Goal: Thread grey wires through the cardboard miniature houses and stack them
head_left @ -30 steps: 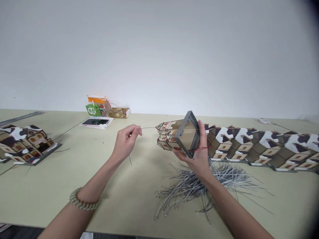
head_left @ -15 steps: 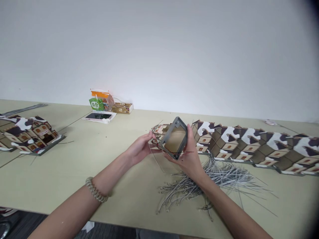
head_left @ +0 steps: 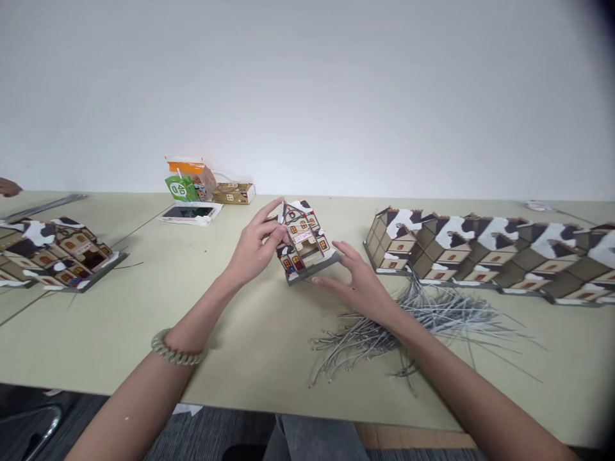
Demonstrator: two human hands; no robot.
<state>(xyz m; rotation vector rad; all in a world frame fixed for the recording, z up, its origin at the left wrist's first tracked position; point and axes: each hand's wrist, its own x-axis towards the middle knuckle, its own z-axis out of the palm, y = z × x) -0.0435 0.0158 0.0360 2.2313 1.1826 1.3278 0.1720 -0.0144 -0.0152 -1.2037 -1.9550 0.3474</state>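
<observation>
A small model house (head_left: 303, 238) with a snowy roof, red-framed windows and a grey base is held tilted over the table, its front towards me. My left hand (head_left: 257, 246) is closed on its left side, thumb on the front and fingers behind the roof. Beside the base on the right, my right hand (head_left: 358, 278) is open, thumb and fingers spread around the corner; whether the thumb touches the base is hard to tell. A heap of thin grey wires (head_left: 408, 330) lies under and beside my right forearm.
A row of similar houses (head_left: 485, 250) runs along the right. More houses (head_left: 57, 253) stand at the left, near a bundle of grey strips (head_left: 52, 206). Towards the wall lie a phone (head_left: 188, 212), a green packet (head_left: 181, 188) and a patterned box (head_left: 234, 193). Another person's hand (head_left: 8, 187) shows far left.
The house has been turned from showing its hollow underside to showing its front upright. My right hand has loosened from the base and spread. Another person's hand has appeared far left.
</observation>
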